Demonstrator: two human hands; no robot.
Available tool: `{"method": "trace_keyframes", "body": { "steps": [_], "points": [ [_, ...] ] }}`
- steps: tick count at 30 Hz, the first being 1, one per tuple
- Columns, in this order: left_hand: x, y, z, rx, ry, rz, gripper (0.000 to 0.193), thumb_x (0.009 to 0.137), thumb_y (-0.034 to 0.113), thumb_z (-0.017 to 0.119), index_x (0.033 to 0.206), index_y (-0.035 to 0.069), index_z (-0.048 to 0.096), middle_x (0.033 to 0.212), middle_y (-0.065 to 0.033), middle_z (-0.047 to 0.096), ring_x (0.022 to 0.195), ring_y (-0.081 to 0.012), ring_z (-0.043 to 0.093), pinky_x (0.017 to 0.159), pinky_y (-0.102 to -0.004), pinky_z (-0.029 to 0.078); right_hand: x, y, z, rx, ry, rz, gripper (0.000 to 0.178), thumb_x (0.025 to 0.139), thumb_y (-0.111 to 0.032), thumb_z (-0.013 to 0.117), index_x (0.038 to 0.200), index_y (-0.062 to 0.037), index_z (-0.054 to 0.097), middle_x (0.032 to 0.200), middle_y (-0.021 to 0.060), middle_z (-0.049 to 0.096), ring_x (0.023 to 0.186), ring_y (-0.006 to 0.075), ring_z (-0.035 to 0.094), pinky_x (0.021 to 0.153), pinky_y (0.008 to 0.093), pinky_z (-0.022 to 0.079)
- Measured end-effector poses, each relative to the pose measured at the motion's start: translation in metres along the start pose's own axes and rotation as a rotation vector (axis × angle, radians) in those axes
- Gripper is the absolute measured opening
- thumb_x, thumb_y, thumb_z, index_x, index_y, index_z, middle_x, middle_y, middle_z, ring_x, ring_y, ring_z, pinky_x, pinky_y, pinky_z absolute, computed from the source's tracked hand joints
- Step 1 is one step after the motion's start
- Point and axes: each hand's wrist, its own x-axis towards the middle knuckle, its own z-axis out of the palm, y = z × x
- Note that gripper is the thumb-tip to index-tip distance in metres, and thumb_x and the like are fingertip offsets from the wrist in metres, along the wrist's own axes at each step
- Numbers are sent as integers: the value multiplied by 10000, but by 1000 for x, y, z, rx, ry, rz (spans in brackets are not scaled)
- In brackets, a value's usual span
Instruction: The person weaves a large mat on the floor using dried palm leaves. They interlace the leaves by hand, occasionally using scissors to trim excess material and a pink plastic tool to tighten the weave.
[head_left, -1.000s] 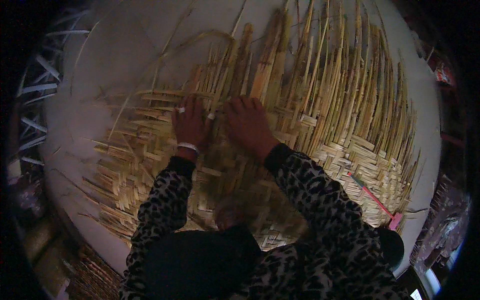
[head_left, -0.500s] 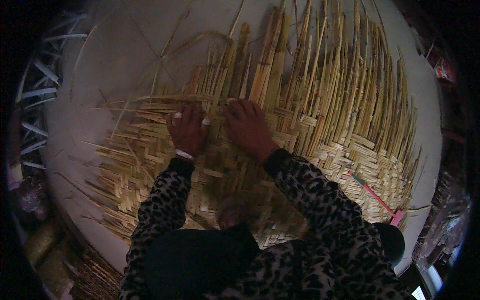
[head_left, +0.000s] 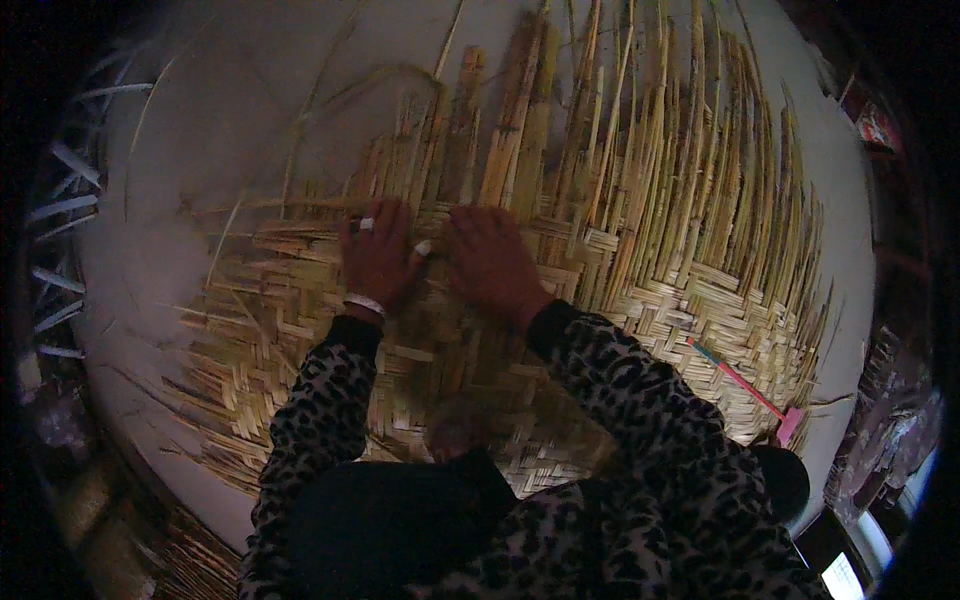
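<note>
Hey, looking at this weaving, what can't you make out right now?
All in the head view:
What lies beneath the left hand and right hand, and whether either grips it: hidden by the hands.
Tips of the tallest upright strips: cut off by the upper edge.
The woven mat's near edge: covered by the sleeves and dark clothing.
Rounded shape between the sleeves: too dim and blurred.
</note>
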Motion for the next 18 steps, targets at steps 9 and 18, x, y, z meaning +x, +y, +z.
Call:
{"method": "trace_keyframes", "body": {
  "steps": [9, 18],
  "points": [
    [-5, -2, 6, 69, 160, 59, 613, 797, 325, 638, 1344, 113, 462, 1409, -78, 434, 1298, -259, 412, 1094, -579, 191, -12, -9, 6, 108, 68, 96, 513, 840, -245, 568, 1262, 37, 493, 1358, 190, 445, 1308, 348, 368, 1099, 478, 275],
    [1, 24, -3, -181, 162, 92, 659, 833, 399, 628, 1384, 107, 414, 1467, -98, 356, 1289, -273, 420, 1110, -547, 198, -109, -24, -30, -59, -209, -94, 518, 918, -315, 503, 1352, -40, 435, 1425, 182, 391, 1331, 367, 347, 1096, 560, 262]
  ]
}}
